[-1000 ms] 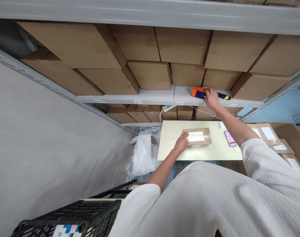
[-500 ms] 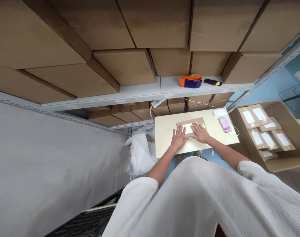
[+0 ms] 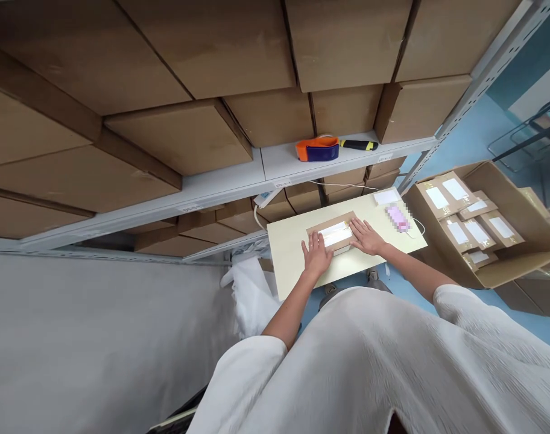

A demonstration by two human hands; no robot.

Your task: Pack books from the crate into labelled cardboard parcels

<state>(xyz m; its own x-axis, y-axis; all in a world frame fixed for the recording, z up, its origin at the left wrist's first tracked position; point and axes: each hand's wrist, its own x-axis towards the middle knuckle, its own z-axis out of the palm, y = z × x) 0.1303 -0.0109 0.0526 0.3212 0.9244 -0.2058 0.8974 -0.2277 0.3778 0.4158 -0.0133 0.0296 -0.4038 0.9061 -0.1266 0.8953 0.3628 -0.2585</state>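
Observation:
A small brown cardboard box (image 3: 312,231) with a white label (image 3: 335,233) on top lies on a pale yellow tabletop (image 3: 287,265). My left hand (image 3: 317,255) rests on the label's left end with its fingers stretched out. At the other end, my right hand (image 3: 365,236) lies with extended fingers on the box's right side. Most of the label shows between the two hands. Neither hand is wrapped round anything.
Right of the table, a large open carton (image 3: 519,265) holds several labelled boxes. A blurred pink object (image 3: 398,218) and a white stack (image 3: 386,197) lie at the table's right end. The shelf (image 3: 279,163) ahead carries big cartons, an orange-and-blue tape dispenser (image 3: 318,149) and a black-and-yellow knife (image 3: 359,145).
My hands have moved apart along the box, so more of the white label shows. The view has turned to the right, shifting the shelf and table leftward.

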